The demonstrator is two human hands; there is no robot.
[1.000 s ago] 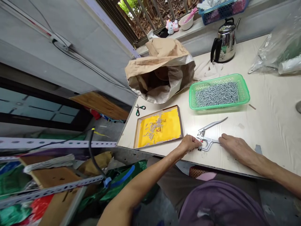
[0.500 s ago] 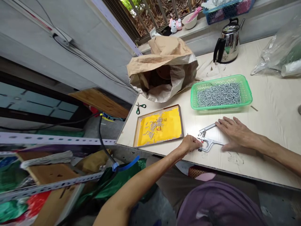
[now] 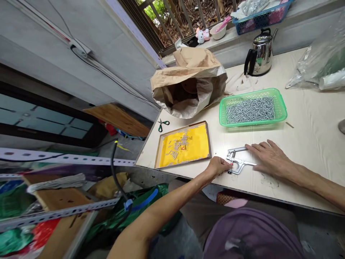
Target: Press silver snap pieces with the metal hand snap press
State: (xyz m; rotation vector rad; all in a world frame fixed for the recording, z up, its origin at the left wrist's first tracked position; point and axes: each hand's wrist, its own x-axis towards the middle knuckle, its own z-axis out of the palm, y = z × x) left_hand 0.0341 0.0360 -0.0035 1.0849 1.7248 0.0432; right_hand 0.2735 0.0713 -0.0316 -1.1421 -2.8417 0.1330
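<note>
The right hand (image 3: 277,160), gripping silver pliers (image 3: 242,164) at the table's (image 3: 318,144) near edge, has drawn their handles (image 3: 239,149) closer, apparently mid-squeeze; the left hand (image 3: 216,166) pinches at their left end, holding what I can't tell

Whatever lay between the fingertips of the left hand (image 3: 217,166), at the head of the metal hand tool (image 3: 239,164), was hidden, and the right hand (image 3: 276,156) covered the ends of both handles (image 3: 239,149). Small rods (image 3: 177,145) partly hid the print (image 3: 191,137) on the yellow sheet (image 3: 201,144). Shadow obscured the paper bag's (image 3: 198,57) bottom. The right edge cut off a clear plastic bag (image 3: 312,68) and a rounded grey object (image 3: 342,125)
</note>
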